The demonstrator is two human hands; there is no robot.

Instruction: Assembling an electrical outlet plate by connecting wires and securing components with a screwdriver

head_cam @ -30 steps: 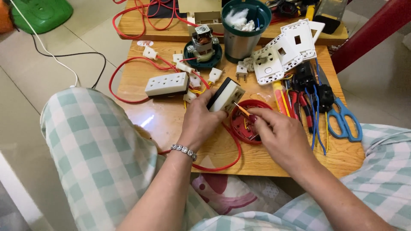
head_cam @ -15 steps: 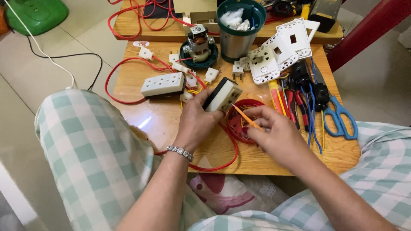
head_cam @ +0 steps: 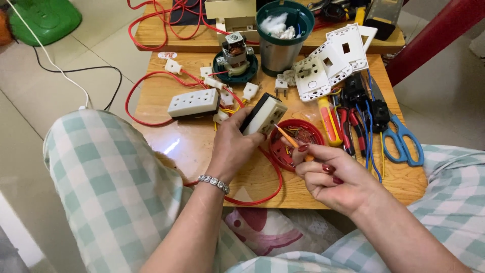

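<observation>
Two checked knees frame the view, and between them the left hand (head_cam: 233,146) is clamped round a white-and-black socket block (head_cam: 263,114), tilted up above the near edge of the wooden table (head_cam: 202,146); its fingers hide the block's lower end. Just beside it, the right hand (head_cam: 331,174) pinches a thin orange screwdriver (head_cam: 287,137) between thumb and fingers, the tip touching the block's face; whether it sits in a screw I cannot tell, and the handle is hidden in the fist. Since half a second ago the right hand has drawn back toward the body and the block has tipped more upright. Under the tool sits a red lid (head_cam: 295,144) of small parts, too small to make out. A red wire (head_cam: 262,187) loops past the wrist. Further off lie a white power strip (head_cam: 193,102), pliers (head_cam: 348,126), blue scissors (head_cam: 401,136) and white faceplates (head_cam: 331,63); beyond, a small motor (head_cam: 235,55) and a green-rimmed can (head_cam: 284,38), with clutter at the far edge cut off.
</observation>
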